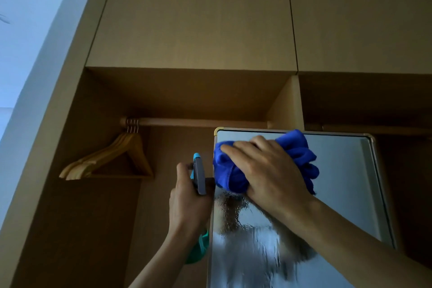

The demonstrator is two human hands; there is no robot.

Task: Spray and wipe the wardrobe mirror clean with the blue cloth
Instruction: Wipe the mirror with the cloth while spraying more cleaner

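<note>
Wooden hangers (109, 159) hang bunched at the far left end of a rail (198, 122) inside an open wardrobe (187, 18), well clear of the work going on to their right. The left hand (187, 206) holds a spray bottle (198, 174) upright just beside the mirror's left edge, fingers (183, 167) clamped on the neck with one at the trigger and the nozzle turned up and toward the glass, a hold that appears meant to keep the bottle ready for another burst while staying out of the cloth's path. The bottle's green body (198, 250) shows below the wrist. Further right, the right hand (264, 170) presses a bunched blue cloth (301, 152) flat against the upper left corner of the mirror (346, 182), fingers (236, 149) spread over the wad and closed down on it, probably so the whole palm can push. The cloth sits at the top of the glass, just under the pale frame, which suggests wiping begins high so runs can be chased downward. Below the cloth, the mirror is streaked with beads and trickles of liquid (245, 229) that blur the reflection; the right side of the glass looks dry. Most of the wiping seems yet to be done.
</note>
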